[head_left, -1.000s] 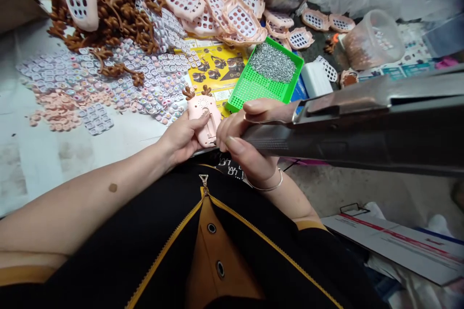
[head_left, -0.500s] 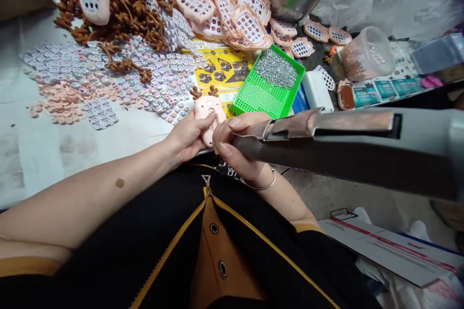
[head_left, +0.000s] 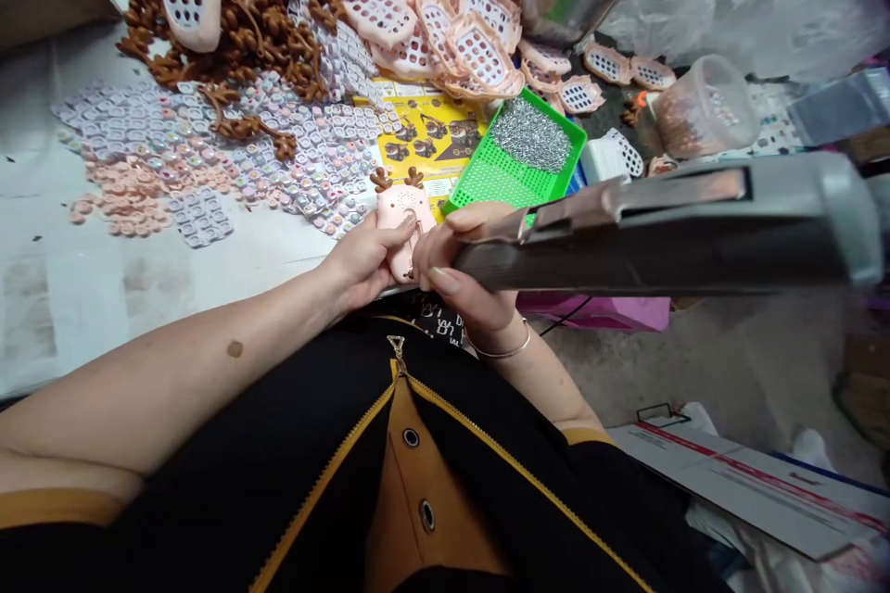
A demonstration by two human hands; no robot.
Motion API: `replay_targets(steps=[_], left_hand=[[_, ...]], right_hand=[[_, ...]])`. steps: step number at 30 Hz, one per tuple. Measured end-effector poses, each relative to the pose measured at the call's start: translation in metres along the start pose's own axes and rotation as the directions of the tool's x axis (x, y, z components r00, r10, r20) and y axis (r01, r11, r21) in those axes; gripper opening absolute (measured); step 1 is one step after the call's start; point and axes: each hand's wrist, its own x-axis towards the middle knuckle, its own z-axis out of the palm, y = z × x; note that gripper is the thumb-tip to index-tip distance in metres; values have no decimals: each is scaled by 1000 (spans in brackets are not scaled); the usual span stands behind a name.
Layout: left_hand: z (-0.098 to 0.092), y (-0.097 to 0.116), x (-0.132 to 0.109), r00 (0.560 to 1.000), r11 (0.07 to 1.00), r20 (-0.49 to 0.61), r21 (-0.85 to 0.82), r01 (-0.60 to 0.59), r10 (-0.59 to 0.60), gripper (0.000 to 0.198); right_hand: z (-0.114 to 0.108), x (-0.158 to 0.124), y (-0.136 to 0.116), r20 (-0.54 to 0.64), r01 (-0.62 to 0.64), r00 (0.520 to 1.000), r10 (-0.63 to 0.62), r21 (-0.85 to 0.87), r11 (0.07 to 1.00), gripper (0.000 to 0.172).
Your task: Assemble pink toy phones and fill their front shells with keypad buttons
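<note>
My left hand (head_left: 362, 261) grips a small pink toy shell with brown antlers (head_left: 401, 213) at the table's near edge. My right hand (head_left: 464, 283) is wrapped around the front of a long dark power screwdriver (head_left: 667, 232), whose body runs off to the right close to the camera. The tool's tip meets the lower part of the pink shell, between my two hands; the tip itself is hidden by my fingers. A bracelet sits on my right wrist.
A green tray (head_left: 497, 181) holding a heap of small metal screws (head_left: 532, 134) lies just behind my hands. Piles of pink perforated shells (head_left: 445, 18), brown antler parts (head_left: 236, 28) and small button pieces (head_left: 209, 157) cover the table. A steel bowl (head_left: 556, 5) and a plastic tub (head_left: 702, 107) stand at the back right.
The view has shifted slightly, and the screwdriver's rear end has swung up and inward. Both hands stay on the pink shell and the tool in the same place.
</note>
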Motion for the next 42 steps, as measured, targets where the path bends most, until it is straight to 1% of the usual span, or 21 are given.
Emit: replay_targets(steps=[2,5,7,9,11,12,13,14,15,17,18,19,20,22,25,27,33,36,39,41,42], left_hand=[[-2,0,-3,999,998,16,61,-34,34,45],[-8,3,-11,998,989,63,143,-30,21,30],[-14,7,-18,996,985,93,173,-13,-3,28],[-22,13,-26,994,986,103,164,-42,25,31],[-30,18,-34,988,982,127,158,-105,85,37],[-33,20,-39,983,976,143,165,-140,117,40],[-37,22,-43,976,969,163,176,-175,147,44],[-40,23,-47,967,960,183,186,-211,178,47],[-43,24,-52,957,949,201,192,-249,210,50],[-50,23,-61,929,925,241,191,-328,280,55],[-54,23,-65,912,911,264,187,-368,314,57],[-58,22,-69,895,899,293,186,-397,335,59],[-64,23,-74,881,888,322,191,-418,345,61],[-76,25,-84,882,885,351,226,-407,316,56],[-95,29,-102,886,877,370,277,-392,279,49],[-106,31,-113,868,858,375,267,-438,326,52],[-138,37,-136,827,813,264,194,-549,496,55],[-166,44,-159,797,786,124,135,-603,590,47],[-207,48,-196,727,731,-78,56,-680,683,44],[-241,44,-223,640,673,-277,34,-739,717,38],[-259,39,-235,571,639,-410,37,-768,711,34]], right_hand=[[-1,3,-10,-117,46,992,-43,22,999,55],[-9,4,-24,-330,87,939,-94,-35,996,44],[-21,2,-32,-424,68,895,-139,-178,982,33],[-38,-1,-40,-488,34,838,-245,-401,916,33],[-54,-7,-51,-510,68,695,-508,-656,752,49],[-59,-11,-57,-477,109,565,-673,-765,634,56],[-60,-15,-63,-408,173,433,-804,-838,518,53],[-58,-19,-67,-397,205,384,-834,-844,496,47],[-51,-22,-70,-474,194,448,-758,-776,600,32],[-29,-28,-67,-451,71,837,-310,-472,879,23],[-15,-30,-61,-296,-61,955,-31,-296,953,27],[0,-31,-54,-88,-195,979,183,-158,968,36],[15,-31,-46,92,-309,945,314,-60,949,45],[43,-30,-29,278,-457,862,424,66,887,55],[73,-26,-16,352,-562,804,480,183,807,52],[85,-23,-15,403,-579,787,467,223,784,50],[120,-5,-13,558,-539,739,377,155,828,51],[134,-2,-6,638,-520,688,345,102,848,67],[138,-6,-1,622,-573,633,462,-26,819,67],[137,-7,2,563,-583,623,543,-130,802,52],[137,-6,2,532,-597,620,577,-157,787,49]])
